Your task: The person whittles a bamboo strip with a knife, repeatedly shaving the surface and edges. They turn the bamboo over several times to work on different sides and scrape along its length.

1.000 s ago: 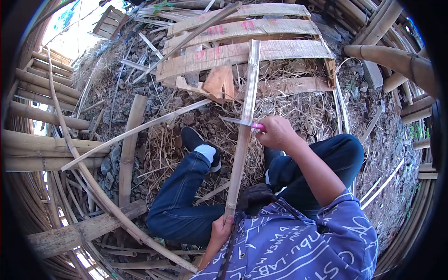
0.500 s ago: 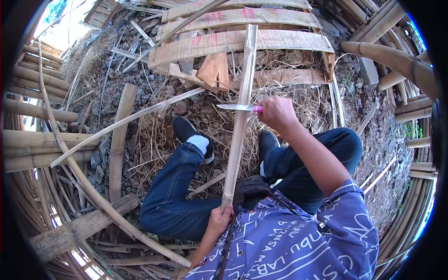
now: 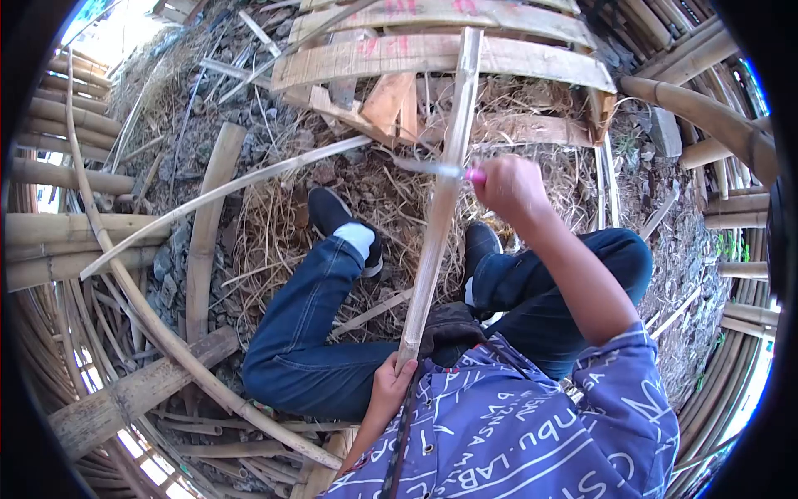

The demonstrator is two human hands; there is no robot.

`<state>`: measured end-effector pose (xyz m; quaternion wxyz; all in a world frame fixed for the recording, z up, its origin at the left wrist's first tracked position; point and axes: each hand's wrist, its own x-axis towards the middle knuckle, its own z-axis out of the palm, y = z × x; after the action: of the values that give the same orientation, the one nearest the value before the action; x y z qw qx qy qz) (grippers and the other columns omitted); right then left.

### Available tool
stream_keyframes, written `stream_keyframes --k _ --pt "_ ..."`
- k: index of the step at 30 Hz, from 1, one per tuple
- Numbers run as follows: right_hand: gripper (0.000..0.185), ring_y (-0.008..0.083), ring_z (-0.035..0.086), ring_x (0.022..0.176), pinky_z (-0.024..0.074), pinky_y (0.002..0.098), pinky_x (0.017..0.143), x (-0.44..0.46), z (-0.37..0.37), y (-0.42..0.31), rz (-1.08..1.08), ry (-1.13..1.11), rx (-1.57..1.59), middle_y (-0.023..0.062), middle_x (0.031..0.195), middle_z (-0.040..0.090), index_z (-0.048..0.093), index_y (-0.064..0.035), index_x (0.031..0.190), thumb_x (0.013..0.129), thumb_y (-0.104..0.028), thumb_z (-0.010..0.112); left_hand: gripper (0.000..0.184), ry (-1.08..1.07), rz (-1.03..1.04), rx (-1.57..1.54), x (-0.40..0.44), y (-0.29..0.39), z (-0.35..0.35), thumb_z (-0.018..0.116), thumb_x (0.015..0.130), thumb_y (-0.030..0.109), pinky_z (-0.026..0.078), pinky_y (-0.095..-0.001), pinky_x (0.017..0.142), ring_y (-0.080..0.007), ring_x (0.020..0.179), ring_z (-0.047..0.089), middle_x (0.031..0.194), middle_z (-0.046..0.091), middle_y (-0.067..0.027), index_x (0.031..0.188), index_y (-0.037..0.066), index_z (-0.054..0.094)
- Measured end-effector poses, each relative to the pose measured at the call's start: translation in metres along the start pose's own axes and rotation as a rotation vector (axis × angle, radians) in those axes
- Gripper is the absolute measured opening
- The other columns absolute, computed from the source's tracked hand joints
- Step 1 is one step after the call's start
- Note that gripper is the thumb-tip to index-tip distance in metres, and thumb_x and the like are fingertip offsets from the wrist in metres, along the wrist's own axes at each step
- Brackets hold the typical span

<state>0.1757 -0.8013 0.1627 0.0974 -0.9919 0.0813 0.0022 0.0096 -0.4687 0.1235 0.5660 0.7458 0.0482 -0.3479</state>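
A long split bamboo strip [image 3: 436, 224] runs from my lap up and away from me, its far end in front of the wooden pallet. My left hand [image 3: 391, 384] is closed round its near end, beside my waist. Higher up, my right hand [image 3: 509, 185] grips the pink handle of a knife [image 3: 428, 167]. The blade is slightly blurred and lies across the strip, its tip pointing left. My legs are bent to either side of the strip.
A slatted wooden pallet [image 3: 532, 62] stands ahead on straw and stones. On the left, a thin bamboo strip [image 3: 224, 191], a thick bamboo piece [image 3: 208, 241] and a long curved pole [image 3: 158, 324] lie across each other. Stacked bamboo poles [image 3: 706, 125] fill the right side.
My right hand and the knife have moved up along the strip, away from me. The strip's far end has shifted slightly right. My left hand still holds the near end.
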Motion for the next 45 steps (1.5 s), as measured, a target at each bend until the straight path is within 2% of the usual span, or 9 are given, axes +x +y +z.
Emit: stream_keyframes --k 13,20,24,28,30,32,38,42,45 --pt "0.023 0.0330 0.067 0.062 0.0534 0.0421 0.057 0.008 0.023 0.003 -0.069 -0.034 -0.065 0.0150 0.064 0.064 0.065 -0.0085 0.069 0.083 -0.025 0.059 0.032 0.032 0.071 0.190 -0.008 -0.001 -0.001 0.058 0.094 0.028 0.050 -0.0305 0.060 -0.0198 0.064 0.066 0.069 0.066 -0.0121 0.090 -0.003 0.064" --pt "0.022 0.0311 0.067 0.060 0.0538 0.0408 0.056 0.010 0.031 0.005 -0.088 0.064 -0.056 0.0119 0.063 0.064 0.065 -0.0100 0.068 0.083 -0.024 0.058 0.032 0.033 0.092 0.177 -0.010 0.001 -0.001 0.058 0.094 0.027 0.049 -0.0304 0.058 -0.0189 0.062 0.066 0.068 0.065 -0.0117 0.089 -0.003 0.064" --pt "0.037 0.0235 0.070 0.070 0.0553 0.0360 0.059 0.047 -0.004 0.038 0.376 -0.067 -0.135 0.0136 0.078 0.068 0.068 -0.0070 0.086 0.098 -0.033 0.045 0.032 0.040 0.104 0.215 -0.018 -0.010 -0.003 0.058 0.094 0.027 0.048 -0.0300 0.058 -0.0185 0.061 0.065 0.068 0.065 -0.0114 0.088 -0.003 0.064" --pt "0.041 0.0285 0.069 0.066 0.0551 0.0402 0.060 0.058 -0.020 0.065 0.244 0.133 -0.275 0.0156 0.071 0.067 0.068 -0.0021 0.082 0.097 -0.034 0.048 0.032 0.031 0.084 0.203 -0.018 -0.010 -0.005 0.058 0.094 0.028 0.048 -0.0297 0.058 -0.0179 0.061 0.065 0.068 0.065 -0.0113 0.089 -0.003 0.064" --pt "0.042 0.0305 0.068 0.065 0.0548 0.0418 0.059 0.056 -0.013 0.061 0.337 0.047 -0.111 0.0155 0.069 0.067 0.068 -0.0020 0.078 0.096 -0.036 0.049 0.032 0.015 0.044 0.170 -0.014 -0.009 -0.006 0.058 0.094 0.028 0.049 -0.0299 0.060 -0.0176 0.063 0.065 0.068 0.065 -0.0114 0.091 -0.003 0.065" --pt "0.042 0.0328 0.066 0.059 0.0535 0.0435 0.055 0.039 -0.004 0.049 0.217 0.213 -0.100 0.0175 0.065 0.065 0.066 -0.0027 0.071 0.093 -0.035 0.051 0.032 0.010 0.048 0.163 -0.012 -0.013 -0.007 0.058 0.094 0.028 0.049 -0.0301 0.061 -0.0175 0.065 0.065 0.068 0.065 -0.0115 0.091 -0.003 0.065" --pt "0.033 0.0301 0.066 0.059 0.0538 0.0404 0.054 -0.006 0.023 0.008 0.007 0.014 -0.040 0.0134 0.062 0.063 0.064 -0.0066 0.066 0.088 -0.031 0.058 0.035 -0.023 0.008 0.155 -0.012 -0.010 -0.010 0.058 0.093 0.031 0.049 -0.0300 0.063 -0.0171 0.066 0.065 0.070 0.065 -0.0108 0.090 -0.003 0.065" --pt "0.031 0.0321 0.066 0.062 0.0539 0.0421 0.057 0.036 0.033 0.048 0.277 0.206 -0.004 0.0156 0.066 0.065 0.065 -0.0058 0.069 0.088 -0.029 0.059 0.035 -0.036 0.033 0.152 -0.013 -0.013 -0.011 0.057 0.094 0.031 0.047 -0.0297 0.061 -0.0141 0.064 0.061 0.069 0.063 -0.0084 0.090 -0.002 0.064" --pt "0.033 0.0324 0.067 0.067 0.0537 0.0441 0.062 0.043 0.016 0.053 0.249 0.155 0.002 0.0167 0.068 0.065 0.067 -0.0052 0.072 0.089 -0.033 0.058 0.034 -0.037 0.036 0.082 -0.017 -0.003 -0.015 0.056 0.095 0.032 0.043 -0.0265 0.054 -0.0089 0.058 0.054 0.064 0.058 -0.0037 0.093 -0.001 0.063"
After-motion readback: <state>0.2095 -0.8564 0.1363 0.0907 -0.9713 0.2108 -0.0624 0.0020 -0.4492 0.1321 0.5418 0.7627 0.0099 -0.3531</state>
